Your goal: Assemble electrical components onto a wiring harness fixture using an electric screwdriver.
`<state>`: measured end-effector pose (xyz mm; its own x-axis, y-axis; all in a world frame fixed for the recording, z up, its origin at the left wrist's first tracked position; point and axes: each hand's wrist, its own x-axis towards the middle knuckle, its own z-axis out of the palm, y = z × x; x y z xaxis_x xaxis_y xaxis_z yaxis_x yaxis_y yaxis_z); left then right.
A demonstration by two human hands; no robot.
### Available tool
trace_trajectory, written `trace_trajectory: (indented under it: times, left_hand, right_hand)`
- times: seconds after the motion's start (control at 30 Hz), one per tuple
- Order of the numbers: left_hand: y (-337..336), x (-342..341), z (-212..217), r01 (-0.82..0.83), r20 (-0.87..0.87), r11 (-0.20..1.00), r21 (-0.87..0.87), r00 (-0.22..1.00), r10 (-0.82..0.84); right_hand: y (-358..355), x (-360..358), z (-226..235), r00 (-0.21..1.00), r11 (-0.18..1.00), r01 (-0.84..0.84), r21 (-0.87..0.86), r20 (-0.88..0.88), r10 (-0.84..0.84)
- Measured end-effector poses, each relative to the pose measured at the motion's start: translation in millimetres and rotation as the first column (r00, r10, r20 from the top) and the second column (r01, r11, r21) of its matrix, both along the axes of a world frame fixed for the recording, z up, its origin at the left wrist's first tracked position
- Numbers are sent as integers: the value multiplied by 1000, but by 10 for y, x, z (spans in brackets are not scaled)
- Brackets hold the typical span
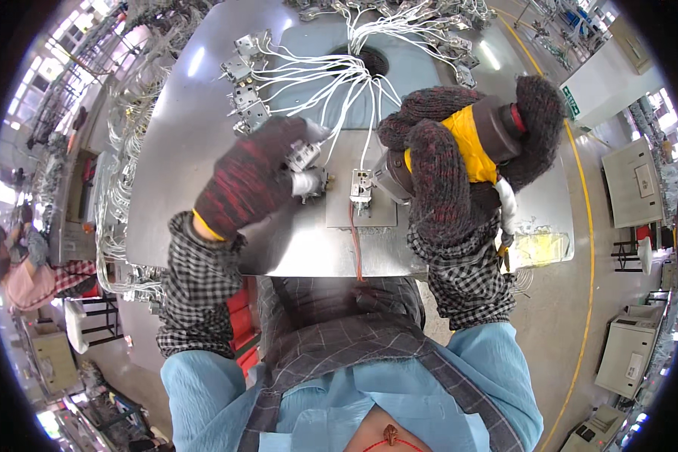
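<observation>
Judging by the grip, fastening is underway: the left hand (252,177) pinches a small metal part (306,157) while the right hand (448,162) clasps the yellow power driver (471,143) at the fixture (361,187), needing steady alignment

Worktable (203,135) brushed metal (dull sheen); gloves (248,181) coarse knit.

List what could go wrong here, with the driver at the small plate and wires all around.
1. The power screwdriver in the right hand points at the small metal part beside the left hand's fingertips; a slip might hit them.
2. White wires fan close to the tool tip and could snag.
3. Knit gloves may catch on a spinning bit.
</observation>
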<state>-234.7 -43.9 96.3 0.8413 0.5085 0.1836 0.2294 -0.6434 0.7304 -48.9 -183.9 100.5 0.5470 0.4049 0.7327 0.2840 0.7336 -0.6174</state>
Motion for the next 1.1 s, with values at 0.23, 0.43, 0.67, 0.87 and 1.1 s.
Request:
trace_trajectory:
  times: [0.23, 0.43, 0.67, 0.87, 1.1]
  left_hand:
    - [50, 148, -151, 100, 253, 984, -149, 966, -60]
    - [-450, 451, -185, -60, 22, 998, 15, 998, 59]
    - [-408, 378, -154, -114, -176, 978, -177, 981, 82]
    - [-431, 370, -190, -54, -247, 998, 22, 967, 57]
    - [-460, 371, -175, -44, -271, 998, -47, 962, 30]
  right_hand:
    - [7, 46, -17, 996, 997, -72, -30, -63, 70]
    - [-71, 227, 127, 990, 995, 85, 43, -112, -80]
    - [-125, 294, 124, 910, 995, -68, 79, -403, 94]
    - [-36, 100, 88, 999, 998, 41, 53, 1, -41]
    - [-27, 14, 48, 990, 994, -93, 52, -103, 98]
